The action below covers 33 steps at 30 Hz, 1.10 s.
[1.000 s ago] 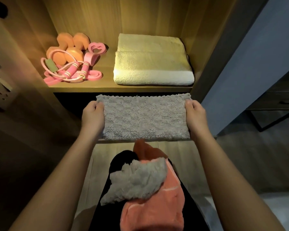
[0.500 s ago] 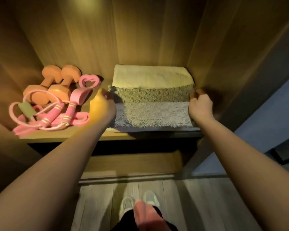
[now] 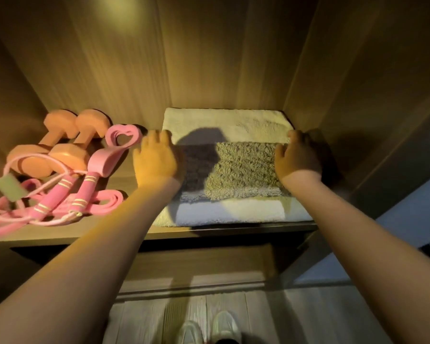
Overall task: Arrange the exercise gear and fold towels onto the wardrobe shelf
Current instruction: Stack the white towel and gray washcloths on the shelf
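Grey towel: folded to a rectangle and laid flat on the cream towel, on the right half of the wardrobe shelf. Cream pile is left showing beyond its far edge and in front of its near edge.

Left hand: laid over the towel's left end with fingers stretched toward the back, pressing rather than gripping. The thumb is hidden. Right hand: set at the right end, close to the wardrobe's side wall, with fingers bent. Whether the end is pinched or only pushed cannot be told.

Change noted: a second ago the grey towel was held clear of the shelf, stretched between both hands. Half a second ago it was being slid on, with its near edge close to the cream towel's front. Now it has been pushed further back and lies squarely on the stack.

Reading: this towel is judged as placed. Only release, and perhaps some smoothing, is left.

Left half of the shelf: two orange dumbbells, a pink jump rope and a pink heart-shaped loop are grouped well apart from the towels, so the gear appears already arranged.

A grey and an orange cloth were seen lower down a second ago. Neither is in view now, so more folding may remain.
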{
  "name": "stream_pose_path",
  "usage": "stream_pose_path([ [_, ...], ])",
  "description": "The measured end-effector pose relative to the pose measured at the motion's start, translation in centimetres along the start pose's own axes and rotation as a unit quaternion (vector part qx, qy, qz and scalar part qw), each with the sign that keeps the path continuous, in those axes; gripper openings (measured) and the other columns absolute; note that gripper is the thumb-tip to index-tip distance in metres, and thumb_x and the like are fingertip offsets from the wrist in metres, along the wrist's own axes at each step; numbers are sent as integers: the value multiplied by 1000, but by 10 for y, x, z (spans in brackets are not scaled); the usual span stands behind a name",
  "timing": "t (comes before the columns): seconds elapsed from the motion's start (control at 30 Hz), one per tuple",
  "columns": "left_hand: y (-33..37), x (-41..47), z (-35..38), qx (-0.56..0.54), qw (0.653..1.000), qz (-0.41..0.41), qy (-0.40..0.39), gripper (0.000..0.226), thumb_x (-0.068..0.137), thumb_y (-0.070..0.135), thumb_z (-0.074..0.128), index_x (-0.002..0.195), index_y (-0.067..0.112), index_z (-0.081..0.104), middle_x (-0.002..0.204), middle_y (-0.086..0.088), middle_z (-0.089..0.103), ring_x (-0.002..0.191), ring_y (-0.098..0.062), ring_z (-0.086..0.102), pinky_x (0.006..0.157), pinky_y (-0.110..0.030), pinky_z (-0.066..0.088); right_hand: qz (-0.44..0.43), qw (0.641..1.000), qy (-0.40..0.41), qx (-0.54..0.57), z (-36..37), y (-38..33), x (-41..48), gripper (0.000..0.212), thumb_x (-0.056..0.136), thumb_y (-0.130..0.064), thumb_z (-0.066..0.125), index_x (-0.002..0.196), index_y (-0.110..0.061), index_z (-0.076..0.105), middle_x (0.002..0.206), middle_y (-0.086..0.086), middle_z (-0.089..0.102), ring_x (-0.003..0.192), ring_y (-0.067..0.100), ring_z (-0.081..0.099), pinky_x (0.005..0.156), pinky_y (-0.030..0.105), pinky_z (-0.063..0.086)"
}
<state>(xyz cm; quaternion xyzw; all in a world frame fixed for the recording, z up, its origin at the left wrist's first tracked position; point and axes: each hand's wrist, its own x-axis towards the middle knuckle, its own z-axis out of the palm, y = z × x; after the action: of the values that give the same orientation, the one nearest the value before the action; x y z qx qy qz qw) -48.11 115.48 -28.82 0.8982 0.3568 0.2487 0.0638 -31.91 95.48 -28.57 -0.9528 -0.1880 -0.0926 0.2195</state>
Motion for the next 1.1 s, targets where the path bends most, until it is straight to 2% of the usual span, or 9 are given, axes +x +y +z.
stream_pose_path([
  [0.03, 9, -6, -2, -3, 998, 56, -17, 43, 96, 27, 51, 136, 11, 45, 140, -12, 46, 128, -32, 43, 104, -50, 37, -63, 998, -7, 3, 0, -6, -6, 44, 101, -34, 35, 141, -16, 36, 142, 14, 45, 122, 36, 49, 99, 45, 42],
  [0.1, 29, -20, 2, -12, 983, 151, -106, 56, 100, 38, 37, 152, 19, 26, 159, -4, 22, 148, -24, 17, 119, -51, 15, -174, 977, -121, 5, 8, -20, -22, 49, 103, -40, 26, 150, -29, 24, 161, -1, 18, 146, 27, 19, 119, 49, 15],
  [0.13, 36, -27, 8, -1, 971, 181, -158, 57, 102, 44, 26, 155, 24, 16, 163, 1, 8, 150, -20, 3, 121, -50, 6, -194, 962, -193, -15, 16, -25, -29, 51, 103, -44, 20, 153, -35, 14, 163, -11, 2, 150, 20, 0, 120, 49, -1],
  [0.2, 40, -36, 20, 22, 954, 192, -229, 57, 102, 49, 14, 156, 32, 7, 163, 2, -6, 150, -17, -9, 121, -49, -3, -189, 945, -258, -68, 30, -27, -35, 52, 101, -53, 9, 151, -47, -1, 159, -21, -16, 148, 15, -19, 117, 53, -14],
  [0.33, 28, -34, 33, 42, 959, 162, -230, 59, 97, 61, 9, 153, 43, 2, 162, 0, -14, 149, -20, -13, 119, -53, -7, -160, 946, -263, -102, 36, -18, -31, 53, 93, -66, 1, 144, -58, -13, 155, -22, -27, 146, 17, -24, 115, 59, -11],
  [0.5, 9, -34, 32, 54, 967, 124, -215, 68, 91, 71, 4, 153, 44, -1, 162, -8, -13, 150, -24, -12, 119, -54, -4, -119, 955, -251, -107, 34, 0, -30, 62, 88, -75, 2, 146, -55, -12, 157, -15, -27, 147, 16, -22, 115, 59, -11],
  [0.93, -19, -25, 20, 71, 968, 31, -239, 70, 97, 61, 10, 155, 26, -6, 162, -9, -15, 149, -24, -14, 118, -58, -4, -38, 961, -239, -135, 20, 32, -23, 66, 95, -64, 5, 154, -36, -6, 163, -7, -15, 150, 20, -11, 120, 50, -3],
  [1.03, -11, -26, 14, 74, 978, 49, -189, 69, 99, 52, 17, 156, 17, 1, 163, -11, -9, 150, -24, -11, 118, -55, -7, -41, 959, -224, -166, 10, 23, -20, 63, 99, -57, 9, 155, -30, -2, 163, -3, -15, 149, 26, -14, 119, 54, -4],
  [1.1, 0, -27, 12, 65, 983, 101, -140, 70, 97, 47, 19, 156, 16, -1, 162, -9, -11, 149, -22, -12, 118, -51, -10, -81, 967, -182, -159, 8, 8, -19, 62, 100, -53, 12, 155, -28, -3, 162, -3, -19, 148, 25, -20, 117, 50, -10],
])
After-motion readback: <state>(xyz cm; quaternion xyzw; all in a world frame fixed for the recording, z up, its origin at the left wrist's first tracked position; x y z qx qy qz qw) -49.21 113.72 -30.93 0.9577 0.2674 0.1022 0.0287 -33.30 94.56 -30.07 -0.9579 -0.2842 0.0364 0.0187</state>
